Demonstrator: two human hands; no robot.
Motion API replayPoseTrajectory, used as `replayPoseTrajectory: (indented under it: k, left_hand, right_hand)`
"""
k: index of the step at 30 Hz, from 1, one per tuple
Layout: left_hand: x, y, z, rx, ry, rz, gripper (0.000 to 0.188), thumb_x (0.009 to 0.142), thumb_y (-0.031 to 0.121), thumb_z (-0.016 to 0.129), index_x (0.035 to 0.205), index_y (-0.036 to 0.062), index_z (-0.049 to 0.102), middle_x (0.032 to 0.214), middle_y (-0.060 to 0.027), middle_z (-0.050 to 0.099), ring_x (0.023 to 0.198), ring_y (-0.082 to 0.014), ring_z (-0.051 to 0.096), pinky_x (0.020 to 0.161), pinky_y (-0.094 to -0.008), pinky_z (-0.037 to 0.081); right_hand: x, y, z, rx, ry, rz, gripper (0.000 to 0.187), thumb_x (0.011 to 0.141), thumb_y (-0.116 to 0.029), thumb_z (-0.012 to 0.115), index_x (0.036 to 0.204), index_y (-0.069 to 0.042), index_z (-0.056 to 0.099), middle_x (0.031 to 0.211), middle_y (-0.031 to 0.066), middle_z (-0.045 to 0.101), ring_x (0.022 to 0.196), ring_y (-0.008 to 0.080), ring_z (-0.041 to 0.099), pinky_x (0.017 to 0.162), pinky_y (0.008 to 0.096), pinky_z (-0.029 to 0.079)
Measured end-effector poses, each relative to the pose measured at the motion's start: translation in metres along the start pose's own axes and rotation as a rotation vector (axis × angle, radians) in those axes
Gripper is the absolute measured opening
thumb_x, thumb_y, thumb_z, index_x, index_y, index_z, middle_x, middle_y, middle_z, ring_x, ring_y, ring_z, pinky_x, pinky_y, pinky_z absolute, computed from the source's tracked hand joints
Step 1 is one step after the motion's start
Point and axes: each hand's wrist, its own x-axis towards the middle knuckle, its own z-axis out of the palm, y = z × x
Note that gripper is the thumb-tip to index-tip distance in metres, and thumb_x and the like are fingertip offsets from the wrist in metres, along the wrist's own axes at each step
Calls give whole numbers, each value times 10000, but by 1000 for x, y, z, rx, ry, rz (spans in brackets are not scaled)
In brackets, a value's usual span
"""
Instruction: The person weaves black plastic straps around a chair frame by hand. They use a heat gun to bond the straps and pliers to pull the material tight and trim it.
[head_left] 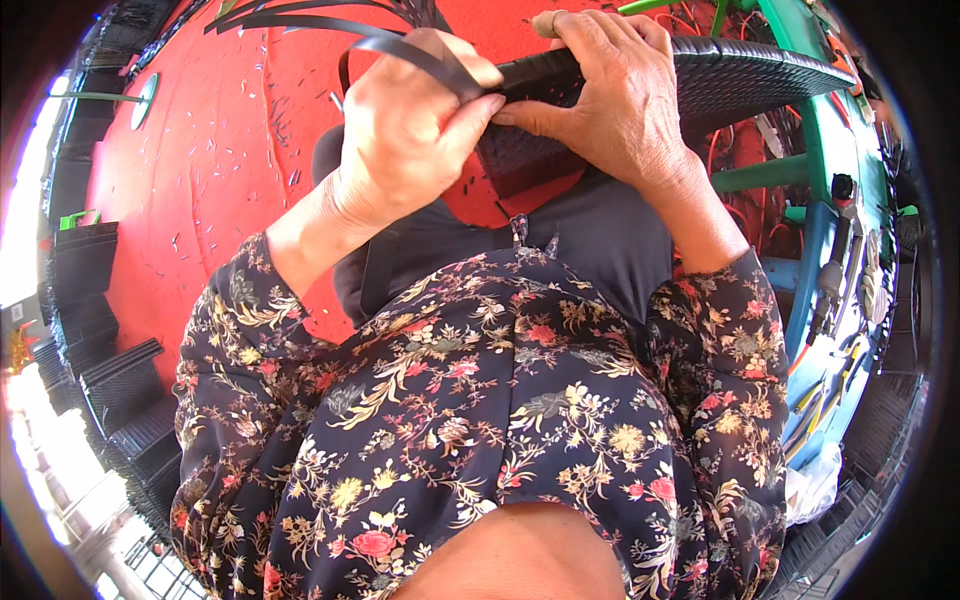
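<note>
A black woven panel (745, 85) with a wrapped edge leans across my lap and stretches off to the right. My left hand (415, 130) is closed in a pinch on a flat black strip (425, 62) at the panel's left end; the strip loops up over the knuckles. More loose black strips (300, 18) fan out beyond that hand. My right hand (620, 95) grips the panel's top edge, thumb on the near side and fingers over the far side. A tan cover (545, 24) sits on one of its fingertips. Both thumbs nearly meet at the edge.
Small black scraps (280, 130) litter the red floor (190, 190). At the right stand a green frame (815, 110) and a light blue surface (825, 370) bearing tools (835, 265) and a clear plastic bag (815, 485). Stacked black woven pieces (120, 380) line the left side.
</note>
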Motion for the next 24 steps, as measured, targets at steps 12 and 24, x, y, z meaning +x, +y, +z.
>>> replayPoseTrajectory:
  k: [12, 24]
  left_hand:
    - [17, 12, -29, -49, -192, 84, 186, 715, -69, 713, 871, 24, 671, 721, -86, 609, 625, -226, 612, 535, -316, 484]
    - [12, -23, -40, -319, -305, -434, 85, 859, -7, 684, 941, 12, 700, 821, -11, 639, 651, -52, 545, 568, -182, 423]
  right_hand:
    - [0, -11, 7, 45, 62, 15, 503, 602, -386, 828, 930, -81, 599, 830, 78, 589, 849, 260, 585, 841, 393, 346]
    - [1, -14, 29, 36, 116, -65, 447, 615, -384, 809, 829, -96, 542, 772, 68, 560, 811, 263, 586, 774, 400, 354]
